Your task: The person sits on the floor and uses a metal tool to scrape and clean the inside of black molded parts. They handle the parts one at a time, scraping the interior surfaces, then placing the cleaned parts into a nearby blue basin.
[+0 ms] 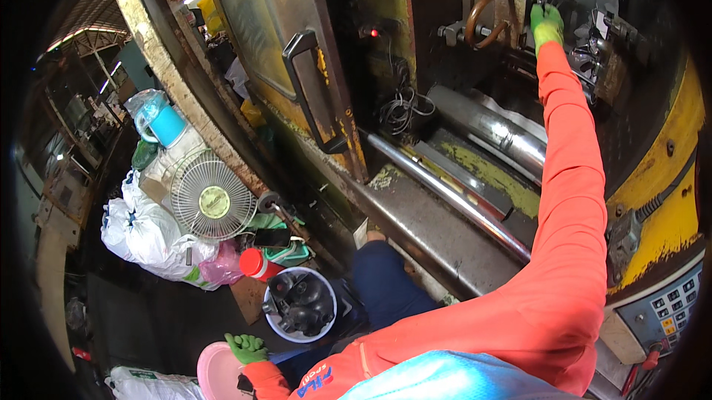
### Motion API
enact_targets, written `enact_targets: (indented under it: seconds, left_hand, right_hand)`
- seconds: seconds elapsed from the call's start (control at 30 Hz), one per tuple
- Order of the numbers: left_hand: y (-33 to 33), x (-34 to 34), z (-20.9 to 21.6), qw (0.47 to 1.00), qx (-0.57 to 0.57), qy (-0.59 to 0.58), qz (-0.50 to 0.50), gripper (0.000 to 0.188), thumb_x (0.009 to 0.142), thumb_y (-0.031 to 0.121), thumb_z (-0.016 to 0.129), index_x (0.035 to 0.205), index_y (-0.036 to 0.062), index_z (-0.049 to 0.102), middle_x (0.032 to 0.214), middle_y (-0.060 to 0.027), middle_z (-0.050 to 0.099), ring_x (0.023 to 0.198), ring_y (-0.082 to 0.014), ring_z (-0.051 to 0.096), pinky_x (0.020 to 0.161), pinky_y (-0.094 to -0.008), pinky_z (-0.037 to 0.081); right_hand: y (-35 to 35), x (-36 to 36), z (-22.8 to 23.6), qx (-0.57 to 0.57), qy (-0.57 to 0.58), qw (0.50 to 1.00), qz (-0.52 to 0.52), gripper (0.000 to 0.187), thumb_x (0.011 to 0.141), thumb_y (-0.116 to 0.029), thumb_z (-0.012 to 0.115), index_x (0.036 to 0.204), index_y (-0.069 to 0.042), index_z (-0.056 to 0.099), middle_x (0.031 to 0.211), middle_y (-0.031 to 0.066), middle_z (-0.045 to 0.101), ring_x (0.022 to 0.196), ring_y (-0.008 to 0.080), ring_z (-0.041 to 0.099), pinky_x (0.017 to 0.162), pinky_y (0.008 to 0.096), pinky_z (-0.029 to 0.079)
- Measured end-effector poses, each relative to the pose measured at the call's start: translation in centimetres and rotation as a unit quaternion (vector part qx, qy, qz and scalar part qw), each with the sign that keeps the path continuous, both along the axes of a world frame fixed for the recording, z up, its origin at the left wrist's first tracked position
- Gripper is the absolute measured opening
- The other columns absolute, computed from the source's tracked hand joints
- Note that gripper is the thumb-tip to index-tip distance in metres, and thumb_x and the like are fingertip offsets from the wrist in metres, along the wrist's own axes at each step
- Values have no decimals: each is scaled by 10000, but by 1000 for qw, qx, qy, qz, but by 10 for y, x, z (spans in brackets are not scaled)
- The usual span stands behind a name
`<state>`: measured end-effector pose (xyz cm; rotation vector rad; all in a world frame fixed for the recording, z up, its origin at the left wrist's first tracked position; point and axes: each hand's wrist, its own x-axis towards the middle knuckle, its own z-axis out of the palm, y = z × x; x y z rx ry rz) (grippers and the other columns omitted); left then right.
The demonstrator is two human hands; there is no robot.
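My right arm, in an orange-red sleeve, reaches far into a machine. At its end my right hand (pixel 547 23), in a green glove, is closed against a small dark part by the metal mold block (pixel 604 66); what the fingers hold is hidden. A brown handwheel (pixel 489 20) is just left of it. Low at the left, my left hand (pixel 246 348), also green-gloved, lies over the rim of a pink basin (pixel 213 367), its fingers slightly apart. Nearby stands a white-rimmed bucket (pixel 331 298) holding several black molded parts (pixel 300 302).
The sliding door with its black handle (pixel 297 88) stands left of the machine opening. Polished steel bars (pixel 452 196) cross below my arm. A control panel (pixel 667 311) is at the right. A fan (pixel 215 194), white bags (pixel 141 226), a red-lidded container (pixel 256 263) and a blue jug (pixel 165 126) crowd the left.
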<state>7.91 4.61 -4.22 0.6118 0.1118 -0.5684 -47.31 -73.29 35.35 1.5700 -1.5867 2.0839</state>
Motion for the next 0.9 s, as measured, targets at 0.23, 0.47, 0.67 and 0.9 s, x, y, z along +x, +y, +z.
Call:
enact_targets:
  seconds: [0.23, 0.47, 0.67, 0.9]
  left_hand:
    - [-106, -8, 71, 995, 40, -68, -53, 473, 968, 461, 454, 595, 190, 347, 470, 49, 241, 361, -100, 197, 370, -273, 190]
    - [-136, -47, 71, 983, 169, -44, -62, 374, 928, 461, 524, 658, 202, 535, 502, 77, 407, 419, -91, 355, 422, -242, 287]
    - [-141, -73, 94, 972, 194, -87, -102, 313, 942, 399, 525, 1069, 137, 641, 878, 41, 630, 591, -71, 484, 498, -210, 373]
    - [-192, -120, 197, 882, 41, -364, -296, 527, 961, 293, 513, 1369, -24, 407, 1206, -152, 571, 740, -151, 559, 671, -271, 442]
  right_hand:
    - [-63, -28, -24, 125, 106, 986, -42, 589, 875, -433, 545, 1260, 12, 539, 1264, 215, 567, 1201, 333, 531, 1017, 393, 405]
    - [-51, -51, -4, 218, 190, 949, -130, 394, 921, -236, 419, 1175, 4, 602, 1323, 212, 515, 1176, 380, 532, 974, 424, 442]
    - [-15, -50, 4, -122, -135, 962, 205, 484, 906, -369, 617, 1194, 13, 540, 1120, 92, 609, 894, 192, 605, 702, 313, 526]
    - [227, 125, 19, -175, 103, 901, 384, 294, 886, -86, 583, 1162, 14, 573, 1037, 94, 653, 923, 186, 622, 793, 298, 507]
